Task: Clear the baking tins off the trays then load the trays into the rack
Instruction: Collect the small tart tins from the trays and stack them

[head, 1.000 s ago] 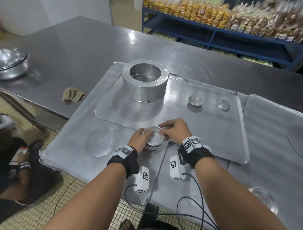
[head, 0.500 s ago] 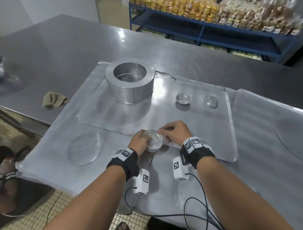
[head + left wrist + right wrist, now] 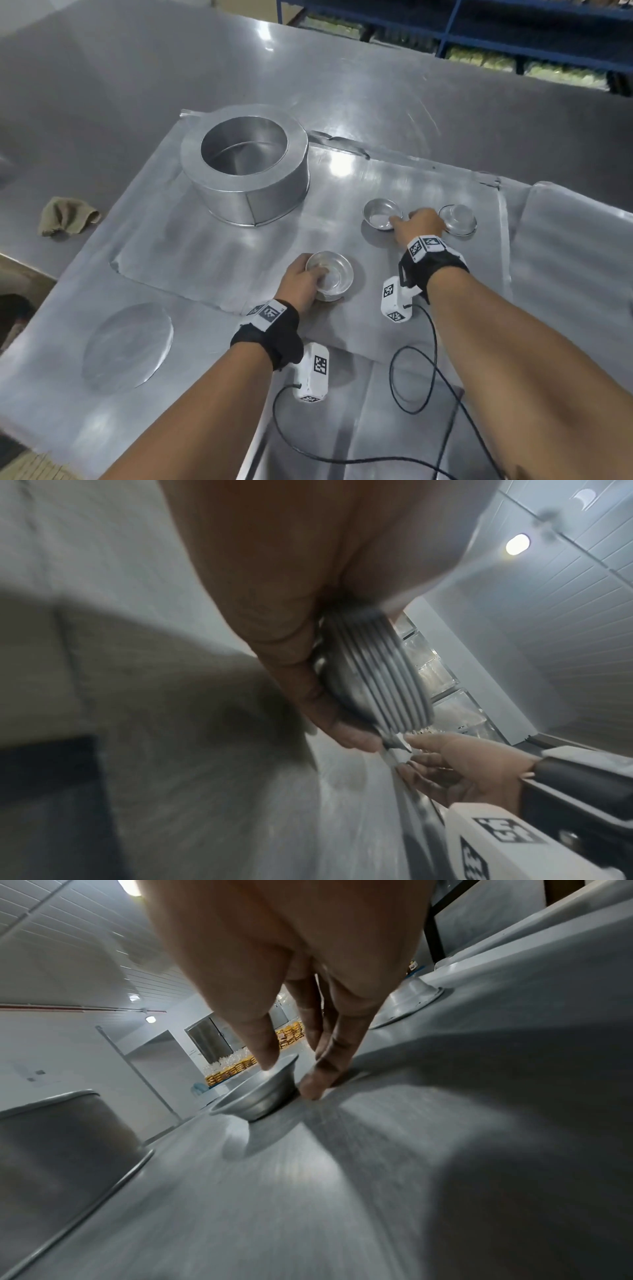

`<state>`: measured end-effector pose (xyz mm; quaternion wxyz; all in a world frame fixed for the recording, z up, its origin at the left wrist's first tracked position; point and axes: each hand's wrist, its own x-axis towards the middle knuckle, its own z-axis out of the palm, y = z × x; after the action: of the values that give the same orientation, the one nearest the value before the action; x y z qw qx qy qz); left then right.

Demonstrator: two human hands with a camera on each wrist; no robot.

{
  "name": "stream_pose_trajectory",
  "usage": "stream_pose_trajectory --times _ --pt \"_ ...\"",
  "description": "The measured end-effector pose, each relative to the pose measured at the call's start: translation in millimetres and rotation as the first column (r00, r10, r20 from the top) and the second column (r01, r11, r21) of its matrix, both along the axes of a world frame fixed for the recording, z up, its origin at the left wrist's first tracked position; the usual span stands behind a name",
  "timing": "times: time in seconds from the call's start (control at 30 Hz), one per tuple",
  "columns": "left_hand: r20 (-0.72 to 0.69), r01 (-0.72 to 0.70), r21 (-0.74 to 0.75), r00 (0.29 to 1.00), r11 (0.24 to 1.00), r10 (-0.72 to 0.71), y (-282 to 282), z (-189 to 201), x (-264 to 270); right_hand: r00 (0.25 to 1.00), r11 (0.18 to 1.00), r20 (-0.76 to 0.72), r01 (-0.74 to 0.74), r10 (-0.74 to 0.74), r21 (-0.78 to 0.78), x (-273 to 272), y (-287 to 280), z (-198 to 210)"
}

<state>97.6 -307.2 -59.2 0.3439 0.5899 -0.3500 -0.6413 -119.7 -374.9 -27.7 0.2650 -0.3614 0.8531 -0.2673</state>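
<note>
**Stack in one hand, next tin under the other**

The left hand (image 3: 301, 279) grips a stack of small tins (image 3: 329, 280) low on the top tray (image 3: 191, 240), thumb inside the rim and fingers curled round the side. Just beyond the stack, the right hand (image 3: 419, 224) pinches the rim of a loose tin (image 3: 382, 215), not lifted as far as can be seen. An upturned tin (image 3: 458, 219) sits just right of that hand; the big ring tin (image 3: 245, 164) stands far left of the stack. The likely slips: a thin rim pinch dropping the tin, or a crooked nesting tipping the stack.
</note>
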Motion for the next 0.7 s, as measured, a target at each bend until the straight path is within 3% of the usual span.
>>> stream_pose_trajectory --times 0.2,0.3,0.4,0.57,0.7 --pt "0.113 0.016 -0.049 0.994 0.999 -0.010 -14.9 -8.2 -10.3 0.998 0.998 -0.008 -0.060 0.059 -0.033 -9.8 -14.4 -1.2" --pt "0.063 -0.005 -0.013 0.998 1.000 0.006 -13.7 -7.2 -11.6 0.984 0.989 0.155 -0.071 0.090 -0.126 -6.8 -10.5 2.5" --pt "0.116 0.016 -0.051 0.993 0.999 -0.010 -13.7 -5.9 -11.5 0.945 0.966 0.261 -0.140 0.195 -0.216 2.2 0.9 15.5" --pt "0.130 0.043 -0.068 0.991 0.997 -0.034 -13.7 -0.7 -17.0 0.873 0.891 0.211 -0.395 0.440 -0.223 17.5 18.6 38.0" --pt "0.107 0.036 -0.076 0.994 0.996 -0.028 -10.5 4.3 -21.4 0.828 0.839 0.148 -0.518 0.541 -0.168 24.6 28.5 47.0"
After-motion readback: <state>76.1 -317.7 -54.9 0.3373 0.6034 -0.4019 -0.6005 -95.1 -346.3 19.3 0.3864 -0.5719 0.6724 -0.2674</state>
